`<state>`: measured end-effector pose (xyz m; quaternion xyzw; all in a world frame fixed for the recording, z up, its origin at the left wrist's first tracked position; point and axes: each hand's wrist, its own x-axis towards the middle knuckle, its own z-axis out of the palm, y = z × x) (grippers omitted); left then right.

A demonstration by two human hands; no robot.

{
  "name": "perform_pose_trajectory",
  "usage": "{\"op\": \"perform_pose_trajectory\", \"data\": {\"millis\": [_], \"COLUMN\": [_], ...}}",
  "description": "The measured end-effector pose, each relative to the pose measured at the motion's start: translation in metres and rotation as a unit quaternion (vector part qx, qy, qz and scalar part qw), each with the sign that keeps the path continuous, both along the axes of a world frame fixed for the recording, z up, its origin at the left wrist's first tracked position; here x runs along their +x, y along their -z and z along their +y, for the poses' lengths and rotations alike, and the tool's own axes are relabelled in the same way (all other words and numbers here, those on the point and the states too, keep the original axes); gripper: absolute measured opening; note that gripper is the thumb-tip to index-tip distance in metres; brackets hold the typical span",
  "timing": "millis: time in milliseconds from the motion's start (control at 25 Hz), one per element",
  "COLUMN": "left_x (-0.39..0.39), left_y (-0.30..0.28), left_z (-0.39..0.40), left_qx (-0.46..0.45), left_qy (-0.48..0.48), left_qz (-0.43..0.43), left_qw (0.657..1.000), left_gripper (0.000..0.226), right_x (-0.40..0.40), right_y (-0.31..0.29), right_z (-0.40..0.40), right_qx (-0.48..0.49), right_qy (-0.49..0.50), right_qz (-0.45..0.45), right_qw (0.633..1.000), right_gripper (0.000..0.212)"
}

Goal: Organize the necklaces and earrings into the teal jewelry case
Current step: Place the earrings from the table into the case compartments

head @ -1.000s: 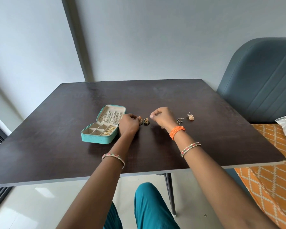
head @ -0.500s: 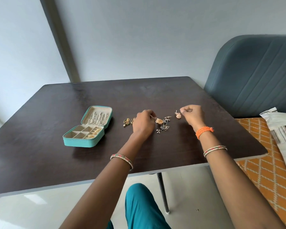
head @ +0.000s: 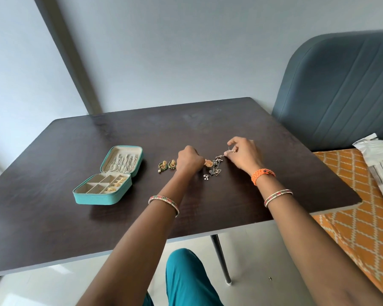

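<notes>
Gold metal glints between the fingers (head: 230, 143) of the right hand (head: 243, 156), which pinch a small earring (head: 231, 149) just above the desk (head: 274, 195). The left hand (head: 189, 161) is curled knuckles-up beside it, its fingertips hidden from this angle, so I cannot tell whether it grips the round gold earring (head: 208, 162) at its edge or only rests against it.

Between the two hands lies a tangle of dark silver earrings (head: 213, 172), loose on the wood. Just left of the left hand sit two green-and-gold earrings (head: 167, 165), also loose.

Further left stands the teal jewelry case (head: 102, 198), open, its lid (head: 122, 161) propped upright. Silvery chains, most likely the necklaces (head: 124, 163), hang in a row inside the lid. The tray below is divided into compartments: those along the right side hold small gold pieces (head: 117, 184), while the others look bare.

By my judgement the necklace part is finished and the earrings are partly done. All the pieces near the hands remain to be carried well across to the case, and there are free compartments to take them.
</notes>
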<state>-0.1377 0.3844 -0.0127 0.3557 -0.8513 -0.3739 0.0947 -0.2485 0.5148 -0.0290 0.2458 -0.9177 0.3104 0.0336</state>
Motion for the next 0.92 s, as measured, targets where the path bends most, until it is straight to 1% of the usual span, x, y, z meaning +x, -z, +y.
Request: {"op": "perform_pose_trajectory", "data": {"millis": [80,120,200,280,360,440,560,600,640,720,840,920], "left_x": [0.002,0.004,0.009,0.016,0.027,0.040,0.060,0.065,0.070,0.077,0.078,0.077], "left_y": [0.000,-0.001,-0.001,0.000,-0.001,-0.004,-0.005,-0.004,-0.003,-0.002,0.003,0.006], "left_z": [-0.002,-0.003,-0.004,-0.005,-0.002,0.002,0.003,0.003,0.003,0.000,-0.009,-0.013], "left_qx": [0.003,0.009,0.045,0.103,0.161,0.233,0.346,0.359,0.360,0.308,0.165,0.088], "left_qy": [0.009,0.016,0.024,0.030,0.040,0.055,0.086,0.090,0.088,0.070,0.032,0.013], "left_qz": [0.030,0.052,0.107,0.172,0.226,0.262,0.290,0.295,0.301,0.311,0.319,0.303], "left_qw": [1.000,0.998,0.993,0.979,0.960,0.935,0.888,0.881,0.879,0.896,0.933,0.949], "left_gripper": [0.015,0.015,0.010,0.011,0.019,0.024,0.027,0.026,0.026,0.024,0.025,0.019], "right_x": [0.003,0.005,0.008,0.015,0.028,0.046,0.076,0.084,0.091,0.099,0.107,0.109], "right_y": [0.001,0.001,0.002,-0.004,-0.016,-0.027,-0.037,-0.037,-0.035,-0.033,-0.027,-0.021], "right_z": [-0.002,-0.003,-0.004,-0.002,0.001,0.002,0.000,-0.002,-0.005,-0.012,-0.020,-0.024], "right_qx": [0.006,-0.009,-0.085,-0.167,-0.234,-0.287,-0.315,-0.312,-0.309,-0.303,-0.295,-0.269], "right_qy": [-0.011,-0.010,-0.005,-0.015,-0.056,-0.115,-0.185,-0.198,-0.205,-0.207,-0.196,-0.172], "right_qz": [0.023,0.018,-0.005,-0.015,-0.043,-0.100,-0.179,-0.188,-0.189,-0.182,-0.169,-0.119], "right_qw": [1.000,1.000,0.996,0.986,0.970,0.946,0.914,0.910,0.909,0.912,0.920,0.940], "right_gripper": [0.017,0.014,0.011,0.014,0.020,0.020,0.016,0.016,0.015,0.015,0.018,0.016]}}
